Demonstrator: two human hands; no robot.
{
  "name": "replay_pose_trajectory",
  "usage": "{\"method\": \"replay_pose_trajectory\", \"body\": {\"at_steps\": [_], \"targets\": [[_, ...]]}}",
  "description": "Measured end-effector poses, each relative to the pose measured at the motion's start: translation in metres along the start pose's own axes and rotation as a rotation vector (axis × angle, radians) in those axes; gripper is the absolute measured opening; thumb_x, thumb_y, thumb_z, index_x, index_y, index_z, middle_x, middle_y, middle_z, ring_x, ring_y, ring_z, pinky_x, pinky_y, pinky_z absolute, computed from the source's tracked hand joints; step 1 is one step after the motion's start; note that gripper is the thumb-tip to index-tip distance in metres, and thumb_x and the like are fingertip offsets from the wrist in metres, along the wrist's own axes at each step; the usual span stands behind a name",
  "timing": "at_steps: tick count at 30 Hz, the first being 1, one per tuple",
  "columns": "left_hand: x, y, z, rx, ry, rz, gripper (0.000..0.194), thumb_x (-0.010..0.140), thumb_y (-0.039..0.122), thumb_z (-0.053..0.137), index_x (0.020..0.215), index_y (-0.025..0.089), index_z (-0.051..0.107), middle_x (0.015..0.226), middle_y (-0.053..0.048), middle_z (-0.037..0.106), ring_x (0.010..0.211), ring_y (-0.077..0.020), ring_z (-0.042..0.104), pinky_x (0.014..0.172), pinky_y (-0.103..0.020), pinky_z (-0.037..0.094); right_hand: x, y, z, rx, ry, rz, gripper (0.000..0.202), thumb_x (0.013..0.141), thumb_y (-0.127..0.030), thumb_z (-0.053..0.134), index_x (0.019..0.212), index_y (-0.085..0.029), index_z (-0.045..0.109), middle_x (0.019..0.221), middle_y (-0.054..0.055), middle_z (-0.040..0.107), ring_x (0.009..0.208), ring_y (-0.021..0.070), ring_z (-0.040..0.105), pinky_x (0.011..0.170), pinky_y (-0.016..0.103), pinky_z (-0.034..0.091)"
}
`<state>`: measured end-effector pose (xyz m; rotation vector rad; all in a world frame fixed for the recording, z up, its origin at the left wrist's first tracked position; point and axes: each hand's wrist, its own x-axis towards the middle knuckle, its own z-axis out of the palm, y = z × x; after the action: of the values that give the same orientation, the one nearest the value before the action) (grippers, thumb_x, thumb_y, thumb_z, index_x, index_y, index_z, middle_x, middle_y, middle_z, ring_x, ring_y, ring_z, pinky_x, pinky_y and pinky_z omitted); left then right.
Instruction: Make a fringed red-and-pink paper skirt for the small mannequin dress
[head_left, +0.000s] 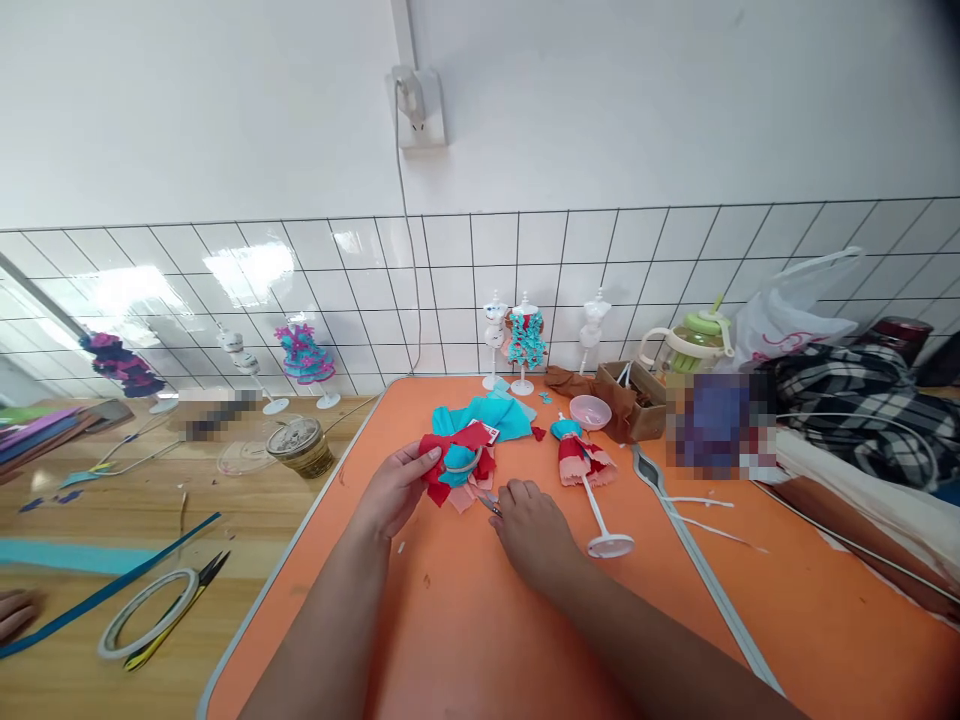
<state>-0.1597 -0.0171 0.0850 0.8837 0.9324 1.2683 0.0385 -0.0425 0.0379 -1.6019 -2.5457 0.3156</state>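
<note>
Between its thumb and fingers, my left hand [397,485] pinches a red piece of crepe paper [450,440] above the orange table. Turquoise paper and a pale ring-like band [466,466] lie against the red piece, with pink paper [466,494] underneath. My right hand [531,525] is closed just to the right, around what look like small scissors [491,503]; only the silver blades show, pointing at the pink paper. Behind the hands spreads a turquoise sheet [487,412]. A small dress form [581,455] in turquoise, red and pink paper leans beside my right hand.
Several white mini dress forms [592,325] stand by the tiled wall. A pink bowl [591,412], a cardboard box [637,400] and a green-lidded jug [694,345] are at the back right. On the left wooden table lie a tape roll [120,635], yellow snips [169,625] and another person's hand [15,615].
</note>
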Motion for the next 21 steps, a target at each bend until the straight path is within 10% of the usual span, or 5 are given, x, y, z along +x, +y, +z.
{"method": "replay_pose_trajectory", "body": {"at_steps": [11, 16, 21], "targets": [[0.003, -0.010, 0.004, 0.029, -0.023, 0.007, 0.036, 0.073, 0.028, 0.076, 0.106, 0.016, 0.067, 0.092, -0.008, 0.072, 0.077, -0.0174, 0.066, 0.069, -0.027, 0.051, -0.018, 0.027, 0.000, 0.526, -0.133, 0.079, 0.016, 0.093, -0.012, 0.035, 0.104, -0.021, 0.042, 0.098, 0.004, 0.069, 0.066, 0.0133, 0.061, 0.053, 0.023, 0.033], [-0.002, -0.016, 0.015, 0.170, -0.154, -0.104, 0.049, 0.072, 0.027, 0.077, 0.117, 0.017, 0.063, 0.093, -0.008, 0.071, 0.076, -0.0164, 0.063, 0.066, -0.025, 0.048, -0.013, 0.039, -0.006, 1.042, -0.152, 0.087, 0.017, 0.095, -0.031, 0.038, 0.105, -0.021, 0.047, 0.076, -0.001, 0.070, 0.052, 0.0107, 0.047, 0.054, 0.022, 0.034], [-0.004, -0.022, 0.019, 0.310, -0.273, -0.209, 0.055, 0.072, 0.028, 0.078, 0.124, 0.019, 0.061, 0.082, -0.003, 0.065, 0.063, -0.0100, 0.053, 0.059, -0.022, 0.041, -0.009, 0.038, 0.001, 1.170, -0.221, 0.104, 0.060, 0.096, -0.057, 0.020, 0.076, -0.016, 0.059, 0.049, 0.000, 0.051, 0.048, 0.0111, 0.039, 0.049, 0.022, 0.030]]}}
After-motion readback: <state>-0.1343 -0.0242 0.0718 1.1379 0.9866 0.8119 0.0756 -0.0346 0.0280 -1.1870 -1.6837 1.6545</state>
